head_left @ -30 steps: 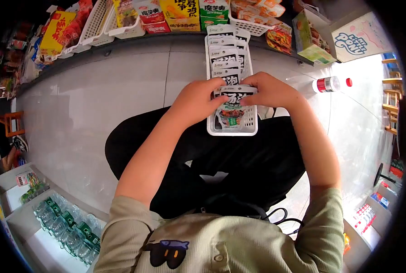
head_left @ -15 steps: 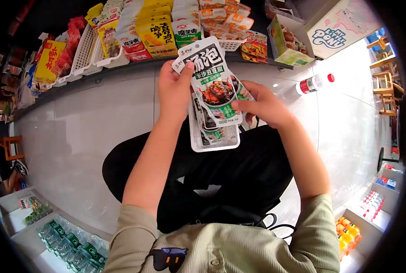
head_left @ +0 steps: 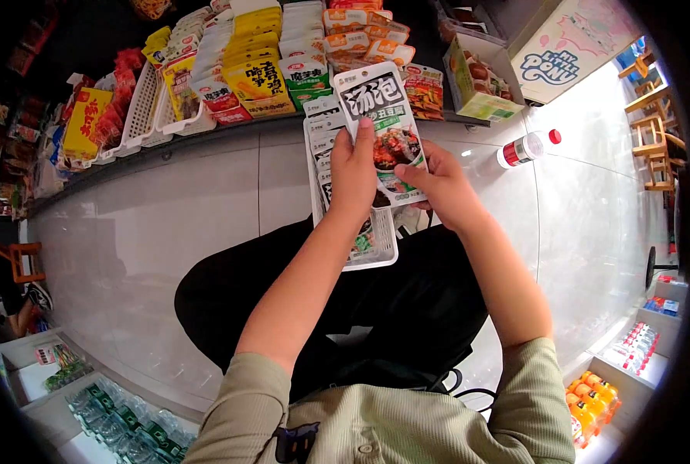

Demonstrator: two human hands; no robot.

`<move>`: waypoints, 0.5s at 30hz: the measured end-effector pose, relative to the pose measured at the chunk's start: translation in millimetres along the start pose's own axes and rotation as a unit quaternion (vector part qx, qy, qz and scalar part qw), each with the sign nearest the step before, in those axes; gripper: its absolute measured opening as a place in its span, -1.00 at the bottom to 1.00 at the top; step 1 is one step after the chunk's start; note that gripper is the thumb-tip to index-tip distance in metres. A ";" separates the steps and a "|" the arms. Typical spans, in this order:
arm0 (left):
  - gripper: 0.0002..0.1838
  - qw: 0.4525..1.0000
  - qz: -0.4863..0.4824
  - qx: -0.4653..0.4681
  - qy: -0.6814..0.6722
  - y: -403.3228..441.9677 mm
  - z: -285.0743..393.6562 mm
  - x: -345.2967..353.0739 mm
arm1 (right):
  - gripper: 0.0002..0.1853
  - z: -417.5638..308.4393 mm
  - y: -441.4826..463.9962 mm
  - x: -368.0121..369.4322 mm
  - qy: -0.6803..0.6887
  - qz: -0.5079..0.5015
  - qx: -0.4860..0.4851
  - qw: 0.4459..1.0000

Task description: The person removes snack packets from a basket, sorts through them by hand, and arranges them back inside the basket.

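A white and black snack packet [head_left: 394, 144] with a picture of food in a bowl is upright between my two hands. My left hand [head_left: 353, 174] grips its left side, thumb lying on the front. On the lower right edge, my right hand [head_left: 444, 184] pinches it with the thumb in front and the fingers behind. Below and to the left, a white plastic basket [head_left: 385, 249] rests at my lap, holding several similar packets [head_left: 324, 138] in an overlapping row. My hands and the held packet cover part of the basket.
Ahead, a dark shelf carries white baskets [head_left: 140, 116] of snack packets and an open carton [head_left: 480, 81]. A red-capped bottle [head_left: 524, 150] lies on the tiled floor [head_left: 213, 182] to the right. Bottled drinks [head_left: 128, 417] stand behind at left, orange ones [head_left: 592, 402] at right.
The held packet has moved right, uncovering the row of packets in the basket. My left hand has shifted right and down, from the packet's top left to its lower left side.
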State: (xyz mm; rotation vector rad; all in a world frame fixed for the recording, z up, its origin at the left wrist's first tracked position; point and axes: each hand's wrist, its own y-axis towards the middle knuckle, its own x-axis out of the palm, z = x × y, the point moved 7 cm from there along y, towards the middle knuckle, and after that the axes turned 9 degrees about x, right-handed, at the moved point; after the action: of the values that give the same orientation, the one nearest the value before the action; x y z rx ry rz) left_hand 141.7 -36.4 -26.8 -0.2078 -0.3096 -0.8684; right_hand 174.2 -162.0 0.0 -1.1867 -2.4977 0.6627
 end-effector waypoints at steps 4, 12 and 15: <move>-0.61 1.000 0.022 0.005 -0.014 -0.4 1.5 -8.5 | -0.76 1.3 -3.0 2.8 -0.019 -0.019 0.006 1.000; -0.68 0.998 0.052 -0.030 -0.015 -1.3 -4.6 -21.6 | -0.73 6.5 -7.5 21.8 -0.108 -0.120 -0.030 0.986; -0.69 0.995 0.026 -0.073 -0.059 -4.8 -12.5 -18.4 | -0.72 3.0 -6.6 21.8 -0.140 -0.114 -0.091 0.979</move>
State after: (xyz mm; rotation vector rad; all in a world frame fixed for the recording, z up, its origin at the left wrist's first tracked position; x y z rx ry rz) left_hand 129.1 -30.0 -44.6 -0.4023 -0.3504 -0.8297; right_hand 155.1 -149.3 2.4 -0.8913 -2.9289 0.5855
